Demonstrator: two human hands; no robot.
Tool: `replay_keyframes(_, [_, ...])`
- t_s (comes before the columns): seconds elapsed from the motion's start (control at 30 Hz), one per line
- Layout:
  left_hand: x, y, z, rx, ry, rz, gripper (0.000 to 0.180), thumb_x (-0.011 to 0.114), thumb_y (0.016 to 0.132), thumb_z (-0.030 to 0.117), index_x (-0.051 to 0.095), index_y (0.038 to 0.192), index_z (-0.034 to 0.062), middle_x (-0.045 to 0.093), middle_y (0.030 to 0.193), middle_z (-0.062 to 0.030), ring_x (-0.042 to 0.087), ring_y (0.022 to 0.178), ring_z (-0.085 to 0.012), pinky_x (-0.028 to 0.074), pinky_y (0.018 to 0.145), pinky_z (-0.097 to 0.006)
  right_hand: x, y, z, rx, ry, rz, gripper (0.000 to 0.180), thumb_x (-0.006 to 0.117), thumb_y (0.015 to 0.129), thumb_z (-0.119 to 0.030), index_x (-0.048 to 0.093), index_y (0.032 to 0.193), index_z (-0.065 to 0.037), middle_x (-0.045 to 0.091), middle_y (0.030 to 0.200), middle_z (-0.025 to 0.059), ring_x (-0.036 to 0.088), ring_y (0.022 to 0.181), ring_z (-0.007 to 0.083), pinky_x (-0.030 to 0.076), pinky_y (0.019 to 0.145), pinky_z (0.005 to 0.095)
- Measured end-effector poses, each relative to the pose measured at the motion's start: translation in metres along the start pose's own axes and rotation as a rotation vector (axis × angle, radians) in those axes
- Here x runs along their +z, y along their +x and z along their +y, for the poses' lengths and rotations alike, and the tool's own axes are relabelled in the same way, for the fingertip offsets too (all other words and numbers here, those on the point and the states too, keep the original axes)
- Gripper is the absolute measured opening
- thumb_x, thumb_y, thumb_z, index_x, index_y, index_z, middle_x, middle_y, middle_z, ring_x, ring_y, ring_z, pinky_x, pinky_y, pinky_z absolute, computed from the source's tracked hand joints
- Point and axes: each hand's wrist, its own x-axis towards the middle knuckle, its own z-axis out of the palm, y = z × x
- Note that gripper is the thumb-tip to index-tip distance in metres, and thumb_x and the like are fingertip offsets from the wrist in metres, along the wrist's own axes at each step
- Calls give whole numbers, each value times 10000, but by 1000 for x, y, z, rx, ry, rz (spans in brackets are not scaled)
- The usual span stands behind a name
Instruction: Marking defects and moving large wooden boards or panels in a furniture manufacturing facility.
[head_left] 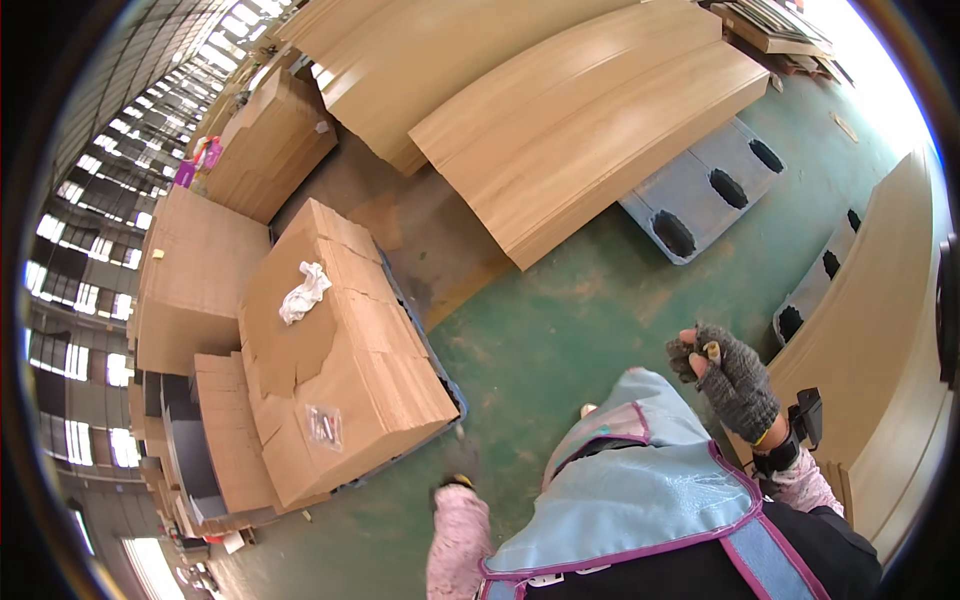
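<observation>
My right hand [728,378], in a grey knitted fingerless glove, is raised in front of my body on the right, its fingers curled in. Something small and yellowish shows at the fingers, and I cannot make out whether it is a held thing. A black device [805,418] is strapped at that wrist. My left hand [458,468] hangs low beside the near corner of a cardboard-covered stack [375,405], smeared by motion, so its fingers do not show. On that stack lie a crumpled white cloth [305,293] and a clear plastic bag [324,427] of small parts.
Wood-grain panels [600,140] lie stacked ahead, overhanging a blue-grey pallet [705,190] with dark oval holes. Another tall panel stack [850,330] stands close on my right. Brown cartons [195,285] line the left. Green floor [540,340] runs between the stacks.
</observation>
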Motion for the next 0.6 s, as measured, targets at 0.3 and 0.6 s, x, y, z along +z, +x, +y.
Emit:
replay_keyframes(0.3, [-141, 233, 98, -44, -253, 253, 462, 486, 917, 443, 592, 1029, 8, 618, 988, -278, 592, 955, -449, 479, 789, -469, 52, 193, 31, 11, -27, 61, 264, 586, 932, -98, 566, 1175, 2, 673, 1023, 88, 619, 917, 122, 502, 805, 277])
replay_keyframes(0.6, [-218, 364, 81, -251, -165, 3, 426, 537, 877, 419, 610, 1056, 39, 656, 877, -179, 659, 801, -288, 523, 661, -395, 83, 402, -8, -72, -121, 98, 253, 585, 929, -119, 575, 1155, -7, 660, 952, 78, 600, 839, 108, 503, 732, 268])
